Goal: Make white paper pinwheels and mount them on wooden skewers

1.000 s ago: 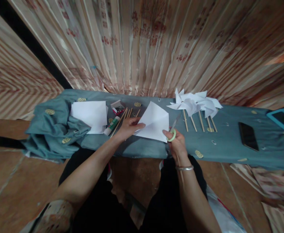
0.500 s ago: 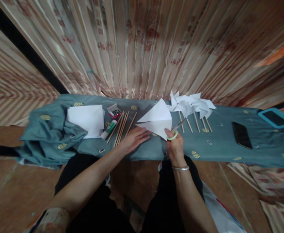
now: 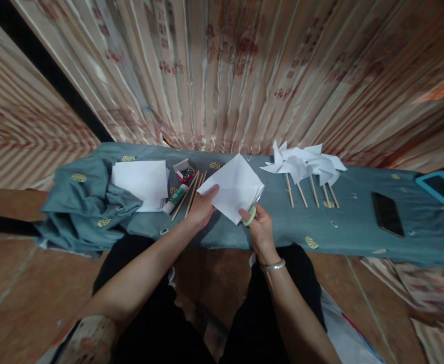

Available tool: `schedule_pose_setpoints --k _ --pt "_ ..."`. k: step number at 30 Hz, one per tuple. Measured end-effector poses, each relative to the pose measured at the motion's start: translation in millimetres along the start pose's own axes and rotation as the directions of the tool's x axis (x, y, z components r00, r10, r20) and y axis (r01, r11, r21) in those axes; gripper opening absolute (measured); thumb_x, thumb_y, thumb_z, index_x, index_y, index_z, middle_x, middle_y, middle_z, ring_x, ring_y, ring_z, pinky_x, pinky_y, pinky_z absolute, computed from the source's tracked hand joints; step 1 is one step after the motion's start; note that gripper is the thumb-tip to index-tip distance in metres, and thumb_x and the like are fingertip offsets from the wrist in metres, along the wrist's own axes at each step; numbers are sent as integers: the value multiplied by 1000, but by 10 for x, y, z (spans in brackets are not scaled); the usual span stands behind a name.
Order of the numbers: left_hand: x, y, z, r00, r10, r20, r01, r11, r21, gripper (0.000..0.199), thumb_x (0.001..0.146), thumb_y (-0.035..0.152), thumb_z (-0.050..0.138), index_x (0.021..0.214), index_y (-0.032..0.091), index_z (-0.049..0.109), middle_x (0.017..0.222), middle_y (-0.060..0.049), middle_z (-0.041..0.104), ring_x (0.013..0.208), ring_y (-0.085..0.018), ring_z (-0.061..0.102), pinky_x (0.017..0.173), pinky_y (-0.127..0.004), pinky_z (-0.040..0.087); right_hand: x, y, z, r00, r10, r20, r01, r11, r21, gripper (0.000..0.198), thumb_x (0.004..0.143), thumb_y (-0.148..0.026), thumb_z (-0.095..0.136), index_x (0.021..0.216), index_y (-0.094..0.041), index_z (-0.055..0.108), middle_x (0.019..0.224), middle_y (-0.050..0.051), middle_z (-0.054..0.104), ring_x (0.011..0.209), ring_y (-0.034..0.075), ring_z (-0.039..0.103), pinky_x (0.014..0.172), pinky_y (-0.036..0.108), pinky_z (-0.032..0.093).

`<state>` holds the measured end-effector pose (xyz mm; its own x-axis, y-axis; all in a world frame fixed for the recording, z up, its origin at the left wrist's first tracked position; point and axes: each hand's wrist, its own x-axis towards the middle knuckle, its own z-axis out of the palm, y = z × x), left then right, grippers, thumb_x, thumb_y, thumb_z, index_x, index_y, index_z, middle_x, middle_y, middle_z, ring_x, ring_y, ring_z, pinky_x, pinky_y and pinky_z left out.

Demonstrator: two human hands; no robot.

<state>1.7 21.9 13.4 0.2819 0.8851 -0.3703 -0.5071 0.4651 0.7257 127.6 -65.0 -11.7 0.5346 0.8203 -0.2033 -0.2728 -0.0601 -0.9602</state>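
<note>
A square sheet of white paper (image 3: 234, 188) is held above the cloth, a crease running across it. My left hand (image 3: 202, 207) grips its left corner, thumb on top. In my right hand (image 3: 260, 222) is a pair of scissors (image 3: 249, 216) with pale green handles; the blades are mostly hidden behind the paper. The right hand's fingers also lie at the paper's lower right edge. Just left of my left hand lie several wooden sticks (image 3: 191, 194), a glue stick (image 3: 175, 198) and a small open box of pins (image 3: 184, 170).
A stack of white paper (image 3: 140, 181) lies at the left on the blue-green cloth (image 3: 222, 240). Several paper pinwheels (image 3: 307, 162) on sticks rest at the right. Beyond them are a black phone (image 3: 387, 214) and a blue-framed tablet (image 3: 441, 187). A striped curtain (image 3: 222, 76) hangs behind.
My left hand has come up from the cloth and taken the paper's left corner. The two split flaps now lie together as one square. The right hand with the scissors has moved left.
</note>
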Motion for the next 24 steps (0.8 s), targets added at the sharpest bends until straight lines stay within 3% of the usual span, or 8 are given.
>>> schedule_pose_setpoints --k 3,6,10,14,18,24 --pt "55 102 -21 997 66 -30 -66 998 -7 20 79 21 71 98 16 65 90 -5 75 93 -22 71 84 -35 58 -32 -6 -10 999 16 29 -15 998 -53 46 55 -47 86 87 -22 65 67 -3 68 59 14 59 62 29 50" --pt "142 252 -58 988 114 -105 -119 992 -45 17 82 19 68 98 16 64 89 -4 75 92 -20 71 85 -34 59 -112 -62 -28 986 64 156 -44 991 -128 46 62 -54 81 91 -21 67 70 0 70 60 14 60 59 27 49" --pt "215 405 -92 976 181 -123 -191 979 -72 14 81 18 68 95 16 64 91 -7 76 97 -21 71 87 -34 58 -218 -156 -74 903 174 393 -79 966 -247 45 67 -57 78 93 -21 70 73 1 71 64 14 62 59 26 49" --pt "221 438 -99 966 233 -114 -240 970 -49 19 78 21 72 94 14 65 94 -9 76 101 -24 71 87 -35 58 -258 -207 -124 831 212 514 -54 951 -306 45 72 -57 74 96 -20 71 72 1 70 62 13 58 56 24 46" --pt "214 420 -95 961 254 -111 -259 965 -30 21 77 22 74 94 13 66 94 -10 76 101 -25 70 88 -36 58 -276 -218 -124 791 221 570 -53 954 -296 44 75 -57 72 96 -19 71 70 1 68 59 12 54 53 24 43" --pt "198 371 -73 972 203 -116 -204 979 2 16 79 22 72 92 15 68 91 -8 76 101 -25 70 88 -38 58 -278 -215 -87 796 251 551 -85 947 -309 44 73 -57 74 93 -18 71 67 0 66 58 12 53 53 24 43"
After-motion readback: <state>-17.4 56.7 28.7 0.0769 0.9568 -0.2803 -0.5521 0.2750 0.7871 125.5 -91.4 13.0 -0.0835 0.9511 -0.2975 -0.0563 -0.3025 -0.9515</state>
